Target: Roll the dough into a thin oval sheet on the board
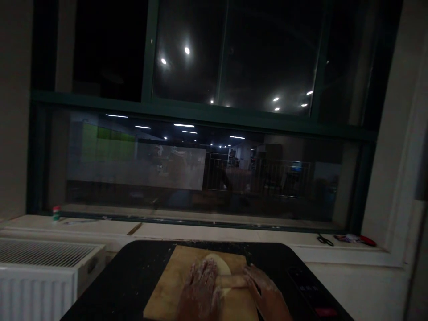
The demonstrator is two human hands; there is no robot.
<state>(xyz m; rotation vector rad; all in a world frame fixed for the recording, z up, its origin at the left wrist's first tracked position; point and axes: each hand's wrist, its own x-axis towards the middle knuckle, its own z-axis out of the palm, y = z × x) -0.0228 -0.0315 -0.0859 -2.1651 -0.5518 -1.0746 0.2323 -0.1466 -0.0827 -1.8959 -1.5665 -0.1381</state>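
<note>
A flattened round of pale dough (220, 265) lies on a wooden board (163, 290) set on the black table. My left hand (200, 285), dusted with white flour, rests over the left part of the dough with its fingers stretched forward and slightly apart. Across the near part of the dough lies a short wooden rolling pin (232, 281). Its right end is held in my right hand (267, 290), whose fingers close over it. The pin's left end reaches the side of my left hand, where blur hides the exact contact.
A dark device with a screen (310, 287), perhaps a phone, lies right of the board on the black table (117, 285). A white radiator (40, 285) stands left. The windowsill (200, 231) beyond holds a small red-capped container (56, 213) and black-handled scissors (325, 240).
</note>
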